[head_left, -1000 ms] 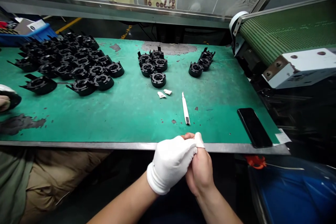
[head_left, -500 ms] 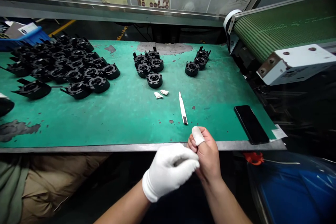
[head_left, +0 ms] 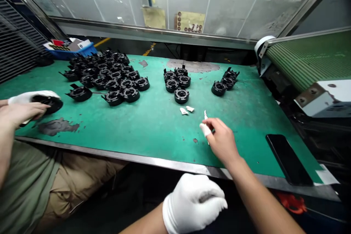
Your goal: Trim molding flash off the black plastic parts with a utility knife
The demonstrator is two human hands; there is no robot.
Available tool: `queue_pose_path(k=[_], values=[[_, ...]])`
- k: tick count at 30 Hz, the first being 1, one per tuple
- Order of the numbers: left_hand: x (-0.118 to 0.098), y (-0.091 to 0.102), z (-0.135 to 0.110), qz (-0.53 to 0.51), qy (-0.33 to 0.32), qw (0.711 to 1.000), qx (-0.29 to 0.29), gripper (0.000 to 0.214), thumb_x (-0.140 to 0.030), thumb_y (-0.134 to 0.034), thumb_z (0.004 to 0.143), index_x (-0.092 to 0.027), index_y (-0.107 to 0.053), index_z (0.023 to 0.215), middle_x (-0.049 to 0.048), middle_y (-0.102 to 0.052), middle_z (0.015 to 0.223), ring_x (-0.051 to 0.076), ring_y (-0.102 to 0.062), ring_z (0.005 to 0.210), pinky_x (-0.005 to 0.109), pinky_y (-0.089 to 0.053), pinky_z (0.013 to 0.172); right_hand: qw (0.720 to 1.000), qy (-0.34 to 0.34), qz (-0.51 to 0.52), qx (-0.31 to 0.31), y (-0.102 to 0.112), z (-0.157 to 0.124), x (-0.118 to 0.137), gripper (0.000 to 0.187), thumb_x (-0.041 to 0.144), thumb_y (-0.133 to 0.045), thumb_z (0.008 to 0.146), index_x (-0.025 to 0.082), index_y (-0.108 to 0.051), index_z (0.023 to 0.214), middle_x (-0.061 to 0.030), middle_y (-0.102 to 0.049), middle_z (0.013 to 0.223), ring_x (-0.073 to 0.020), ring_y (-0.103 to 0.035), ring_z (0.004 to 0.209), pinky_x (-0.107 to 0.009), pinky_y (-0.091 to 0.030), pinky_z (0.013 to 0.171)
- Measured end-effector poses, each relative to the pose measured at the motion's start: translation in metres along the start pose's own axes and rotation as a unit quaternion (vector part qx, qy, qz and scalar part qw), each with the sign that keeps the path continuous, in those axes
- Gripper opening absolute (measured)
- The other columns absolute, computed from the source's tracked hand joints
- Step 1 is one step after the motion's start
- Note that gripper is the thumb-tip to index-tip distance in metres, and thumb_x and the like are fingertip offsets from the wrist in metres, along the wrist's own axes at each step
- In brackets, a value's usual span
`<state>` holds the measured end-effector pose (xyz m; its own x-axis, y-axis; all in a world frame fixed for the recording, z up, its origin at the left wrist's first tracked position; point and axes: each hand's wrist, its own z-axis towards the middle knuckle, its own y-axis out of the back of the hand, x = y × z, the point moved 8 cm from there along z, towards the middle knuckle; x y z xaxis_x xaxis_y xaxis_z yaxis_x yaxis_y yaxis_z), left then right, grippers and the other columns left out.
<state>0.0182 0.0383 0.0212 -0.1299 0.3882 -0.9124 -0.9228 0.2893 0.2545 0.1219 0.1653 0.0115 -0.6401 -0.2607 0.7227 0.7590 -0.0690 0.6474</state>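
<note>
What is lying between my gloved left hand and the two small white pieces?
In the head view: the metal table edge, then green tabletop with small dark spots.

Bench (head_left: 153, 128): largest cluster of parts (head_left: 104, 73) at left, tub (head_left: 89, 50) behind it. Middle group (head_left: 183, 80) mid-bench; third group (head_left: 228, 81) farther right. Two finger cots (head_left: 184, 111) before middle group. Knife (head_left: 205, 115) right of these, partly under right hand (head_left: 223, 140). Phone (head_left: 289, 159) near right front corner; conveyor (head_left: 315, 53) beyond, at right.
</note>
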Motion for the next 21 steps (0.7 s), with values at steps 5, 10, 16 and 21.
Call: queue_pose_path(k=[5, 10, 16, 21], values=[[0.002, 0.028, -0.016, 0.023, 0.045, 0.996, -0.076, 0.013, -0.012, -0.060, 0.084, -0.018, -0.071, 0.078, 0.0007, -0.068, 0.067, 0.011, -0.062, 0.058, 0.020, -0.047, 0.058, 0.997, 0.043, -0.006, 0.067, -0.027, 0.095, -0.003, 0.028, 0.011, -0.062, 0.080, 0.026, -0.078, 0.098, -0.0114, -0.068, 0.107, -0.0294, -0.053, 0.108, -0.041, -0.040, 0.096], [0.016, 0.061, -0.023, 0.041, 0.086, 0.985, -0.142, 0.009, -0.016, -0.064, 0.085, -0.019, -0.072, 0.083, -0.0003, -0.072, 0.072, 0.012, -0.067, 0.064, 0.020, -0.053, 0.065, 0.992, -0.009, 0.093, 0.090, -0.043, 0.103, -0.014, 0.004, 0.022, -0.068, 0.078, 0.022, -0.072, 0.077, -0.0095, -0.066, 0.093, -0.0259, -0.053, 0.096, -0.038, -0.042, 0.087], [0.046, 0.082, -0.003, -0.034, 0.217, 0.955, -0.199, 0.026, -0.035, -0.069, 0.089, -0.018, -0.073, 0.108, 0.0035, -0.075, 0.085, 0.014, -0.065, 0.068, 0.025, -0.056, 0.064, 0.920, -0.134, 0.357, 0.091, -0.024, 0.021, -0.009, 0.028, 0.047, -0.061, 0.085, 0.020, -0.064, 0.090, -0.0044, -0.060, 0.081, -0.0194, -0.053, 0.074, -0.033, -0.044, 0.067], [0.055, 0.047, 0.032, -0.250, 0.264, 0.924, -0.115, 0.038, -0.041, -0.071, 0.088, -0.018, -0.070, 0.118, 0.0050, -0.073, 0.091, 0.015, -0.066, 0.068, 0.027, -0.056, 0.059, 0.835, -0.216, 0.500, 0.080, -0.016, -0.060, 0.001, 0.024, 0.046, -0.065, 0.085, 0.021, -0.063, 0.085, -0.0025, -0.056, 0.074, -0.0179, -0.049, 0.068, -0.032, -0.041, 0.061]])
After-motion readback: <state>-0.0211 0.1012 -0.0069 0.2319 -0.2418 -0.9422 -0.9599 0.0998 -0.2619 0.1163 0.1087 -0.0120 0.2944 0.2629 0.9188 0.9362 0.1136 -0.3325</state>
